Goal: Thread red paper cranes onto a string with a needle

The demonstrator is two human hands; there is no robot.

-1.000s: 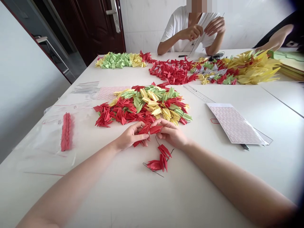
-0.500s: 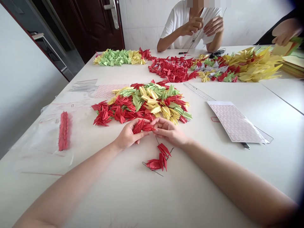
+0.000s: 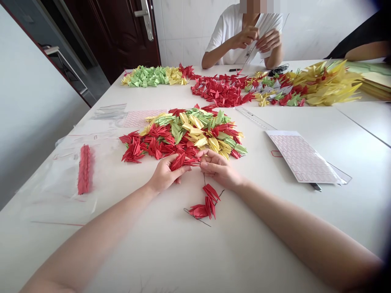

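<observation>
My left hand [image 3: 167,174] and my right hand [image 3: 217,167] meet just in front of a mixed heap of paper cranes [image 3: 183,134] in red, yellow and green. Between their fingers is a red origami crane [image 3: 183,162], held by its body in my left hand, with its tip reaching my right fingertips. A thin dark wire runs from under my right hand down to several red paper cranes strung on it [image 3: 203,207], lying on the white table [image 3: 305,232]. The crane's wire end is hidden by my fingers.
Long rows of paper cranes lie at the table's far side. A person in a white T-shirt [image 3: 244,40] handles a thin wire there. A ruler [image 3: 253,119], a sheet of labels [image 3: 301,156], and a plastic bag holding a red stack of cranes [image 3: 84,169] lie nearby.
My hands have drawn slightly toward the heap, and the red crane between them has turned. The person at the far right has pulled an arm back from the yellow cranes.
</observation>
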